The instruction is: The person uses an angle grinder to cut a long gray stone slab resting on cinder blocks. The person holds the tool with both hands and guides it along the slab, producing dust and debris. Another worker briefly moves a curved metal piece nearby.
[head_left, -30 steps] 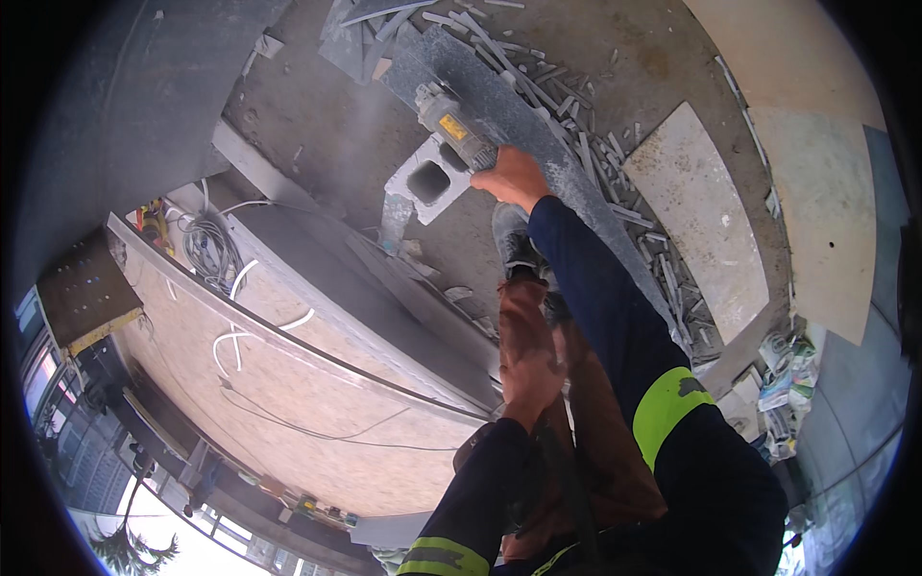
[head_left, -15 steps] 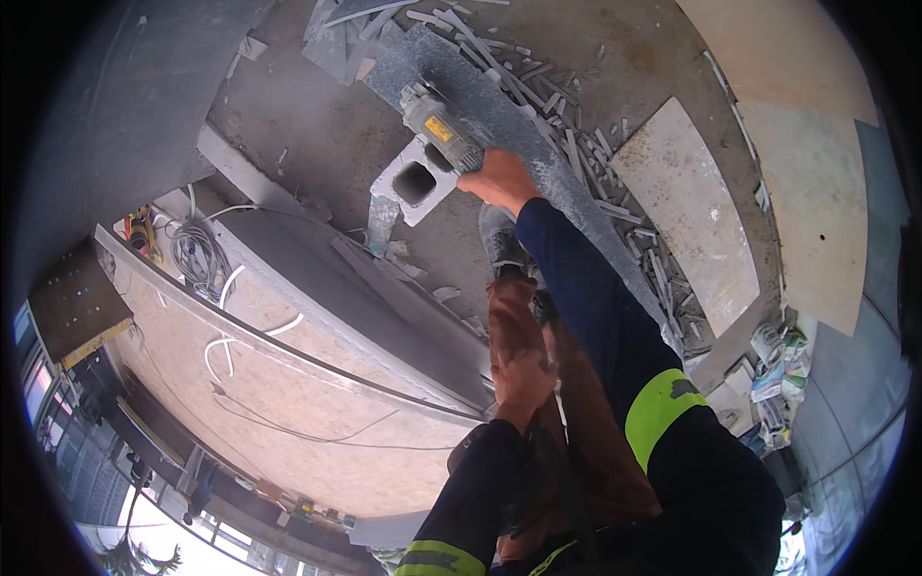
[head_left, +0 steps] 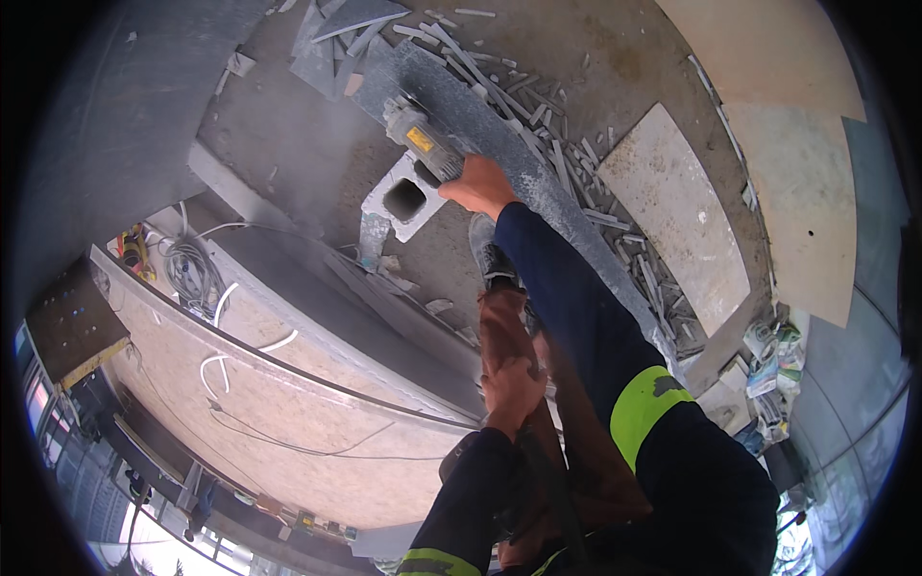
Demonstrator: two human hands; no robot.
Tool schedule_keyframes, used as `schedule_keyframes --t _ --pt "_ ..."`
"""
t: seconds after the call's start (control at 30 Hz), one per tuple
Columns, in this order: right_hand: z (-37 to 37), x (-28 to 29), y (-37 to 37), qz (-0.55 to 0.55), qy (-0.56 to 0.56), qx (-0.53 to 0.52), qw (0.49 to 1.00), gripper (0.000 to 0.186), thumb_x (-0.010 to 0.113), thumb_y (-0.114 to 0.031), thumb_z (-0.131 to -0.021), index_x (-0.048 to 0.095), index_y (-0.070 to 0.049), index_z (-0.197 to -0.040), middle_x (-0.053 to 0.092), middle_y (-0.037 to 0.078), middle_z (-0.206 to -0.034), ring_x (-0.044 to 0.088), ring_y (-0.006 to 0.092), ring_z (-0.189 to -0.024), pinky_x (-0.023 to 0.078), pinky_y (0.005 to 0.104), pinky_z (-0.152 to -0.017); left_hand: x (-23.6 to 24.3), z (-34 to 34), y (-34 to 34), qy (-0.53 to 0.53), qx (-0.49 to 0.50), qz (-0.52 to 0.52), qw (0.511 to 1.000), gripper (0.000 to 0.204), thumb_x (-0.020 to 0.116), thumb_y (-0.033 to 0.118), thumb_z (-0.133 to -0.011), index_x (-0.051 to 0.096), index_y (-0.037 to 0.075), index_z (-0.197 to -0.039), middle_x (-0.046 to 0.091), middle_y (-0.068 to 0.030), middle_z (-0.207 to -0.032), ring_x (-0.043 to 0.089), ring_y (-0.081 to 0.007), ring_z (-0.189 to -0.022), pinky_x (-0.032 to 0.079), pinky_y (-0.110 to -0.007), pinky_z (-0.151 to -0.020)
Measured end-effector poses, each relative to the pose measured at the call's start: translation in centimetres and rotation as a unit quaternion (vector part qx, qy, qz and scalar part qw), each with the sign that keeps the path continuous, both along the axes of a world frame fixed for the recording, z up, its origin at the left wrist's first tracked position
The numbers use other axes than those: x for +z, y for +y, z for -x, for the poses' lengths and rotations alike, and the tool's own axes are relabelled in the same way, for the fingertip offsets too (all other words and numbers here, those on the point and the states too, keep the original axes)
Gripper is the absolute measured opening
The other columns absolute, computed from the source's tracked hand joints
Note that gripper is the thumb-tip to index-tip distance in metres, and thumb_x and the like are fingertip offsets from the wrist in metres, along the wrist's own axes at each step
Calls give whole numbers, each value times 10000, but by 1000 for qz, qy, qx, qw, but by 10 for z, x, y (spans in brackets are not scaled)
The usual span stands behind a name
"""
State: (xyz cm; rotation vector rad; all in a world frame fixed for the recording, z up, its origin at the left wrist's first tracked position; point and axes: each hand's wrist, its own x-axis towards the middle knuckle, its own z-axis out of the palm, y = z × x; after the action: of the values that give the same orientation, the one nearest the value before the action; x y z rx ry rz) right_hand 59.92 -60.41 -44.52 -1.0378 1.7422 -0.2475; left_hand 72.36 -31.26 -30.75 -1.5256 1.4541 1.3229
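Observation:
My right hand (head_left: 478, 182) is closed round the rear body of a grey angle grinder (head_left: 440, 154) with a yellow label. The grinder's head is over the left edge of a long grey stone slab (head_left: 543, 182); its disc is barely visible, so contact cannot be made out. Just left of the grinder sits a pale hollow block (head_left: 377, 200) with a square opening, dusty and close beside the slab. Lower down, my left hand (head_left: 514, 389) rests on my bent leg in brown trousers, its fingers laid over the cloth and holding no tool.
Thin stone offcuts (head_left: 576, 168) litter the floor along the slab's right side. Beyond them lies a pale flat panel (head_left: 677, 216). Left stands a board-topped bench (head_left: 317, 403) with a coiled cable (head_left: 195, 274). Bags (head_left: 773, 370) lie at right. Dust hangs near the block.
The whole view has shifted slightly. My right hand and the grinder have moved a little farther up and left along the slab. The left hand stays on the leg.

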Motion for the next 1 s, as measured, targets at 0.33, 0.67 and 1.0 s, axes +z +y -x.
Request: schedule_keyframes --t 0.33,0.67,1.0 --pt "8 16 17 0 9 9 1000 515 799 -344 -746 767 88 -1024 780 305 -981 779 440 -975 609 485 -863 23 0 28 30 85 112 990 419 816 498 -881 817 179 -1151 782 -54 -1223 677 -353 -1213 532 -516 -1050" --pt "4 6 8 0 -29 -29 999 465 809 -335 -723 786 58 -969 789 256 -895 801 371 -874 615 447 -827 68 -6 74 68 -68 199 975 421 784 497 -894 793 178 -1168 770 -59 -1210 633 -383 -1293 530 -538 -1070" --pt "3 -4 4 -8 -40 -36 999 490 818 -342 -736 791 50 -1028 793 258 -932 800 390 -895 621 455 -837 34 -19 73 22 12 56 998 417 706 516 -952 773 171 -1176 753 -71 -1287 632 -357 -1324 519 -574 -1043"
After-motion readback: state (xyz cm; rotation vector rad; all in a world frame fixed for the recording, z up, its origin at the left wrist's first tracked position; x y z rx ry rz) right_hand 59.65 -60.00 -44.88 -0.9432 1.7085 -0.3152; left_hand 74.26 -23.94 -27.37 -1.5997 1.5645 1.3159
